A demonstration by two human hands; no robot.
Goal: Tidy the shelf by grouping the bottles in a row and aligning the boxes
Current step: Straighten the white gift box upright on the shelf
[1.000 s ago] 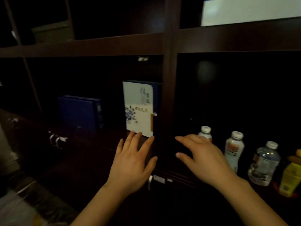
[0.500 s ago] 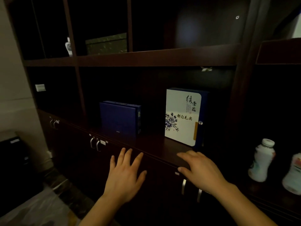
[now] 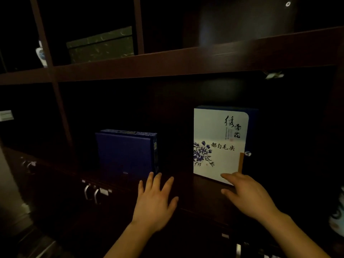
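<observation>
Fingers of both hands are spread wide and hold nothing. On the left hand (image 3: 155, 200) they fan out over the front of the dark wooden shelf (image 3: 188, 187), the tips near the lower right corner of the dark blue box (image 3: 126, 152); whether they touch it cannot be told in this dim light. On the right hand (image 3: 247, 194) the index finger reaches forward to the bottom edge of the white box with blue flowers (image 3: 217, 144), overlapping its lower front corner, while the thumb hangs apart below.

Both boxes stand upright on the same shelf, well apart, with a dark gap between them. The white one is taller and sits further right, its front face turned a little differently from that of the blue one, so the pair does not yet read as aligned. At the far right edge a pale bottle (image 3: 337, 216) shows only in part, lower down in the next compartment.

The step in hand looks to be the aligning of the boxes, just at its start. The next move probably calls for each hand to close on the side or front face of its box, then slide the two toward each other until their fronts are flush with the shelf edge. The tall white box may tip if pushed high, so a low push seems wiser.
</observation>
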